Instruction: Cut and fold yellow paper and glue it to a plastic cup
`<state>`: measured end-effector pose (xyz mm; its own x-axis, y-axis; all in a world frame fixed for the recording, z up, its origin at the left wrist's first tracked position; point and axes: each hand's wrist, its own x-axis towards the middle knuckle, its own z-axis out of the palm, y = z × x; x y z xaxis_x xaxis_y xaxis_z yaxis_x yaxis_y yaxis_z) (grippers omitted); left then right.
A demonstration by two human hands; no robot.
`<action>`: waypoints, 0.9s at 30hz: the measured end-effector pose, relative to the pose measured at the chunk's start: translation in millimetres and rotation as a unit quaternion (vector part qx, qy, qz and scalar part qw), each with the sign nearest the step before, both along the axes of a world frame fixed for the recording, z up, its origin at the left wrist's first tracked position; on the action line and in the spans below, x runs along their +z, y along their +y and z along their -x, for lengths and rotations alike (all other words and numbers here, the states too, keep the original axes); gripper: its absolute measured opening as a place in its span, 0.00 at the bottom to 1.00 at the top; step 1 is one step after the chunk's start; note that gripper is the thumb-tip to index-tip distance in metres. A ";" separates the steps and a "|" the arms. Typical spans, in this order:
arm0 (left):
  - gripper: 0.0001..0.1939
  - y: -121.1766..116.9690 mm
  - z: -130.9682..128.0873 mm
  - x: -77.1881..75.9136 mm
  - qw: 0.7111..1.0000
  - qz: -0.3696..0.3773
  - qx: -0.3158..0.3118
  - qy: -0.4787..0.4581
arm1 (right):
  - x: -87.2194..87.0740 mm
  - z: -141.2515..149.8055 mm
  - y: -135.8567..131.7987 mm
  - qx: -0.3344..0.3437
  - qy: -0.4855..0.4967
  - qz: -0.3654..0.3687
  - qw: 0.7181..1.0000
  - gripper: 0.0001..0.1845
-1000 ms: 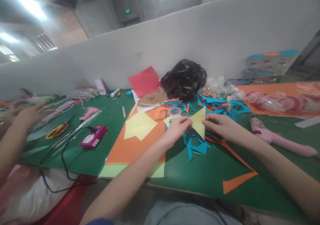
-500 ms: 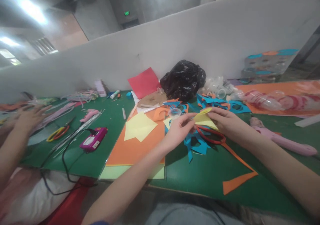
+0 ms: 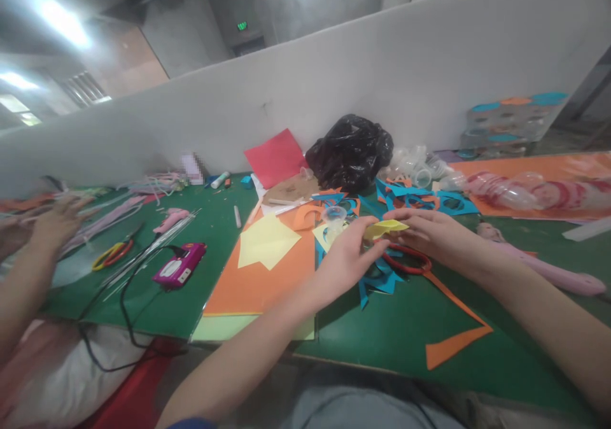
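A small piece of yellow paper (image 3: 386,227) is pinched between my two hands above the green table. My left hand (image 3: 351,254) closes on its left side, thumb toward me. On its right side the fingers of my right hand (image 3: 424,232) are closed, partly hiding it. Just below lie red-handled scissors (image 3: 408,265), their blades hidden. Under and behind my hands are blue paper offcuts (image 3: 382,279) and a clear plastic cup (image 3: 334,214). To the left, a pale yellow sheet (image 3: 267,241) rests on orange paper (image 3: 281,292).
A black plastic bag (image 3: 351,152) and clear plastic bottles (image 3: 510,190) stand along the back. Pink glue guns (image 3: 554,270) lie at right and left. An orange strip (image 3: 456,349) is near the front edge. At left, another person's hands (image 3: 52,225) work beside yellow-orange scissors (image 3: 114,254).
The yellow paper has tipped flatter and shows less of its face. My left hand has moved slightly right, nearer to my right hand, which has turned a little.
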<state>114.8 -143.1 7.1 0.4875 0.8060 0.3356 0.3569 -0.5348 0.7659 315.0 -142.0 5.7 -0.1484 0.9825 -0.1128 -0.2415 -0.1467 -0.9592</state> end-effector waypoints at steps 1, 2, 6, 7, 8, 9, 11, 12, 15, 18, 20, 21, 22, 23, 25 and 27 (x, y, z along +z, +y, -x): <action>0.16 0.1 0.6 0.1 1.000 -0.014 -0.002 0.016 | 0.3 0.2 -2.1 0.017 -0.009 -0.003 1.000 0.10; 0.15 0.4 1.1 -0.4 0.999 -0.027 -0.001 0.025 | 0.6 0.6 -3.8 0.033 -0.019 -0.006 0.999 0.11; 0.14 1.1 2.2 -2.6 0.999 -0.038 0.001 0.024 | 3.3 2.2 -6.0 0.037 -0.104 -0.052 0.993 0.22; 0.14 0.6 2.1 -2.5 0.999 -0.030 0.001 0.023 | 4.6 2.7 -5.9 0.022 -0.129 -0.069 0.989 0.24; 0.14 -0.1 2.0 -2.0 1.000 -0.015 0.001 0.020 | 6.3 3.5 -5.9 0.005 -0.151 -0.086 0.985 0.27; 0.14 -1.1 1.7 -1.2 1.000 0.007 -0.002 0.015 | 8.4 4.4 -6.0 -0.012 -0.170 -0.100 0.980 0.29; 0.14 -3.4 0.6 1.0 0.998 0.057 -0.015 -0.002 | 12.9 6.8 -7.2 -0.037 -0.194 -0.123 0.973 0.31; 0.15 -4.6 -0.1 2.1 0.996 0.080 -0.023 -0.014 | 15.0 8.2 -8.1 -0.045 -0.200 -0.133 0.970 0.31; 0.15 -7.2 -2.3 3.7 0.990 0.121 -0.046 -0.049 | 18.7 11.8 -10.6 -0.052 -0.197 -0.160 0.966 0.29; 0.15 -8.3 -3.7 2.4 0.986 0.144 -0.057 -0.067 | 18.3 13.7 -11.9 -0.056 -0.194 -0.171 0.964 0.28; 0.15 -8.4 -4.0 0.9 0.984 0.151 -0.061 -0.070 | 17.2 13.9 -12.4 -0.061 -0.199 -0.169 0.963 0.27; 0.15 -8.4 -4.1 0.2 0.983 0.154 -0.064 -0.072 | 16.8 13.8 -12.7 -0.063 -0.202 -0.169 0.963 0.27; 0.15 -8.4 -4.1 -0.4 0.982 0.157 -0.069 -0.076 | 16.5 13.6 -13.0 -0.063 -0.206 -0.169 0.962 0.27; 0.15 -8.3 -4.3 -0.9 0.981 0.162 -0.074 -0.082 | 16.4 13.4 -13.2 -0.062 -0.209 -0.169 0.961 0.26; 0.16 -8.2 -4.8 -1.5 0.978 0.169 -0.078 -0.093 | 16.3 13.2 -13.5 -0.056 -0.213 -0.168 0.961 0.25; 0.16 -7.8 -5.9 -2.2 0.979 0.168 -0.067 -0.097 | 16.2 13.3 -13.1 -0.050 -0.217 -0.168 0.960 0.25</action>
